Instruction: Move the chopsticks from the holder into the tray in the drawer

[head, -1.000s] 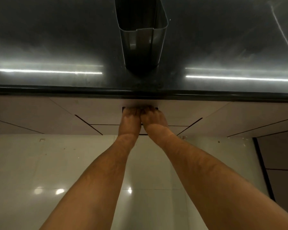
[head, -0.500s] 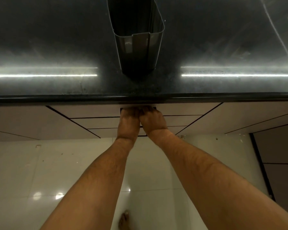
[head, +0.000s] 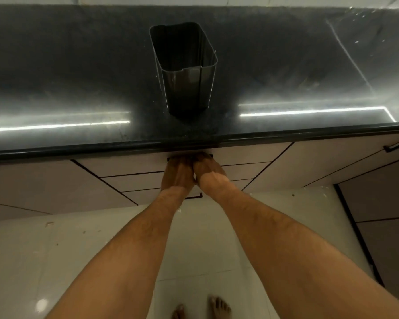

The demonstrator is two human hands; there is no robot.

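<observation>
Holder (head: 184, 72), 12 o'clock on counter (head: 55, 77): looks empty; chopsticks unseen. Drawer (head: 240, 155) shut, tray hidden. Left hand (head: 176, 173), right hand (head: 209, 171) together at its handle; fingers hidden, grip unclear. Task looks done or unstarted.

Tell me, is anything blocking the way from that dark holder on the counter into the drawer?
Yes: the drawer front looks closed under the countertop, so no tray shows. Left hand and right hand are at its top edge below the holder.

Dark countertop (head: 78, 72) — upright holder (head: 184, 72)
</observation>
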